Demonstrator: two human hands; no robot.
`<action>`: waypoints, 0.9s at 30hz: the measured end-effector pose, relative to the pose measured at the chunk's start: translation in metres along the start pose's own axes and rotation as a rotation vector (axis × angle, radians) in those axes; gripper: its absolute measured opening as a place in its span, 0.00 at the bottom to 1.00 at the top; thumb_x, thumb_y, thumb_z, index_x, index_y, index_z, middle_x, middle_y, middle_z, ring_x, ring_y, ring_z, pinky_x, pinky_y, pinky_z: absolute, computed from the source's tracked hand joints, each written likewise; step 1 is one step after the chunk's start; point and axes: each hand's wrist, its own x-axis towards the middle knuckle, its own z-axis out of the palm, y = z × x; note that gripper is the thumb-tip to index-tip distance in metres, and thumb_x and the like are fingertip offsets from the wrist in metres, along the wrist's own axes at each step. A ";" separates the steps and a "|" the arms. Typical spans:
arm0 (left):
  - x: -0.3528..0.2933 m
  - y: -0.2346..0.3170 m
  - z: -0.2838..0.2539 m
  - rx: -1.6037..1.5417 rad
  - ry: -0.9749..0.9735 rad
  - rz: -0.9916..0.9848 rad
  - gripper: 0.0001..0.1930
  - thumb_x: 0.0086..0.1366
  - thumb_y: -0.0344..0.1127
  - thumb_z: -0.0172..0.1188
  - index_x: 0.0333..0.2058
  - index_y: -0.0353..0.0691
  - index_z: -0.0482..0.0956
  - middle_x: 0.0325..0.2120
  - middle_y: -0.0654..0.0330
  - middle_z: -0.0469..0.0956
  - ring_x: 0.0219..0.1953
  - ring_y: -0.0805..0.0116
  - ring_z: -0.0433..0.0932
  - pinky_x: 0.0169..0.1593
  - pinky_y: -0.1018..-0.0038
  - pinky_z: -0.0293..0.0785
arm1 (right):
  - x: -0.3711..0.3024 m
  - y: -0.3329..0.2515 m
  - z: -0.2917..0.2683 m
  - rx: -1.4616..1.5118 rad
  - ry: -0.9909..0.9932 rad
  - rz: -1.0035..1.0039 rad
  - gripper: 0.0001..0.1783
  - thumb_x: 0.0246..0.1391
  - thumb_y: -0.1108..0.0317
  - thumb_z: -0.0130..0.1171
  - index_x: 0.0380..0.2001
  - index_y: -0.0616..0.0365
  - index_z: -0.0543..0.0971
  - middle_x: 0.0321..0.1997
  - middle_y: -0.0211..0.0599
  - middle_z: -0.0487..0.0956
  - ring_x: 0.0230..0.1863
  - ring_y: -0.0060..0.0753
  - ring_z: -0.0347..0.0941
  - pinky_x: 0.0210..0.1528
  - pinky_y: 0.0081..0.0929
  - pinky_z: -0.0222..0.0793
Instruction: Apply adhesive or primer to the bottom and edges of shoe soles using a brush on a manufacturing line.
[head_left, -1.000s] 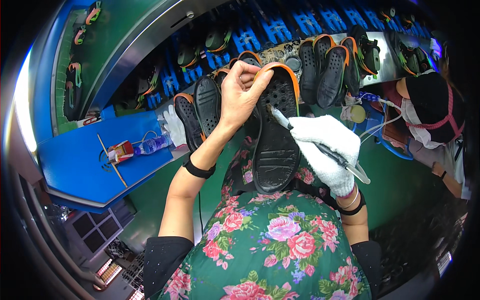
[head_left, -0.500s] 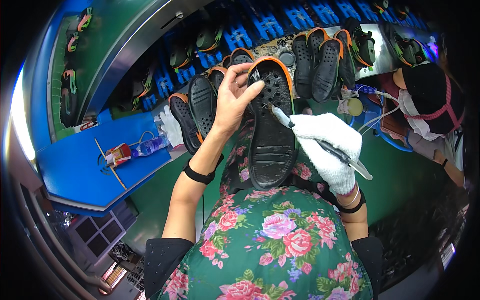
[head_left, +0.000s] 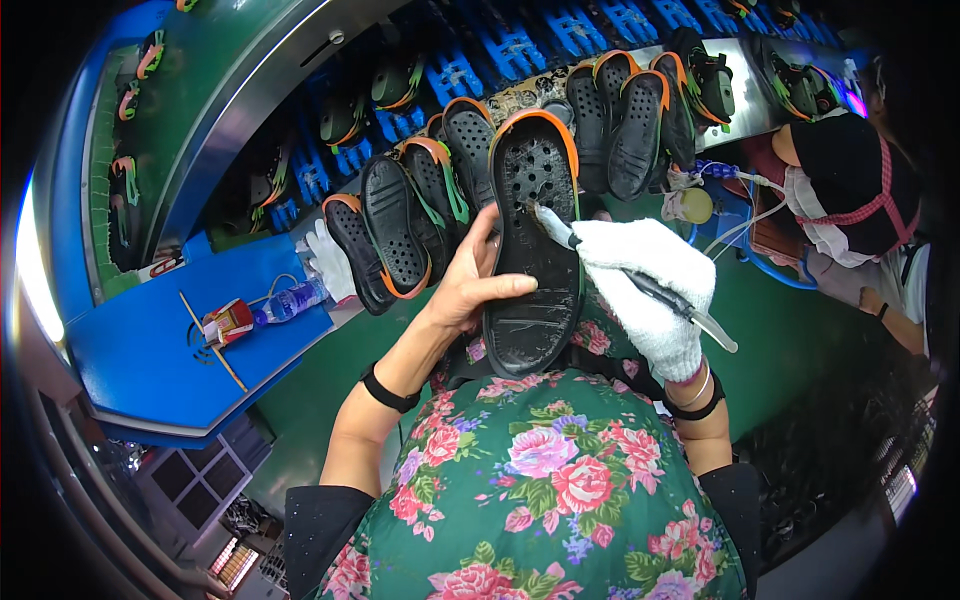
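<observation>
Upright in front of my apron is a black shoe sole [head_left: 532, 255] with an orange rim at its top and round holes in its upper part. My bare left hand [head_left: 473, 283] grips its left edge, thumb lying across the face and the other fingers partly hidden behind. A white knitted glove covers my right hand [head_left: 655, 290], which is closed around a brush [head_left: 555, 228] with a dark handle and a pale tube at its rear end. The brush tip meets the sole just below the holes. Wet-looking streaks show on the sole's face.
More black soles [head_left: 395, 225] lean left of mine, others [head_left: 635, 135] stand beyond it. A blue table [head_left: 140, 350] at left carries a bottle [head_left: 290, 300], a red box [head_left: 228, 322] and a white glove [head_left: 330, 262]. A co-worker [head_left: 850, 190] sits at right, near a yellowish-lidded container [head_left: 697, 206].
My left hand has slid down from the sole's upper edge to its middle left side. The brush tip has stayed near the lower holes. The whole view has shifted slightly.
</observation>
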 end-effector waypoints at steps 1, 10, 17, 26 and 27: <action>-0.003 -0.002 -0.001 0.006 -0.001 -0.023 0.51 0.51 0.27 0.76 0.70 0.36 0.54 0.62 0.51 0.68 0.65 0.59 0.67 0.71 0.62 0.60 | 0.000 0.000 0.000 0.006 -0.004 0.005 0.09 0.50 0.83 0.66 0.37 0.63 0.86 0.42 0.44 0.87 0.42 0.35 0.84 0.50 0.30 0.78; -0.034 -0.035 -0.010 0.296 0.100 0.156 0.34 0.73 0.26 0.55 0.73 0.28 0.50 0.73 0.48 0.56 0.73 0.62 0.57 0.74 0.66 0.52 | -0.003 0.001 0.000 0.036 0.010 0.044 0.09 0.51 0.83 0.67 0.36 0.64 0.86 0.41 0.44 0.87 0.42 0.35 0.84 0.48 0.29 0.78; -0.042 -0.032 -0.018 0.137 0.042 0.113 0.36 0.70 0.22 0.55 0.73 0.28 0.50 0.71 0.48 0.59 0.72 0.62 0.59 0.74 0.66 0.54 | 0.000 0.002 0.003 0.109 0.023 0.063 0.08 0.51 0.82 0.67 0.36 0.64 0.86 0.41 0.44 0.87 0.40 0.34 0.84 0.47 0.29 0.78; -0.033 -0.037 -0.022 -0.489 -0.294 -0.157 0.52 0.51 0.46 0.68 0.72 0.35 0.54 0.66 0.35 0.65 0.66 0.38 0.70 0.70 0.47 0.66 | 0.009 -0.007 0.003 0.102 -0.006 -0.063 0.09 0.47 0.83 0.67 0.34 0.64 0.85 0.41 0.46 0.87 0.40 0.37 0.84 0.46 0.32 0.79; -0.029 -0.041 -0.016 -0.487 -0.294 -0.156 0.52 0.51 0.46 0.68 0.72 0.35 0.54 0.66 0.35 0.65 0.66 0.38 0.70 0.70 0.47 0.66 | 0.009 -0.006 0.003 0.103 -0.005 -0.065 0.09 0.47 0.83 0.67 0.34 0.64 0.85 0.41 0.46 0.87 0.40 0.37 0.84 0.46 0.32 0.79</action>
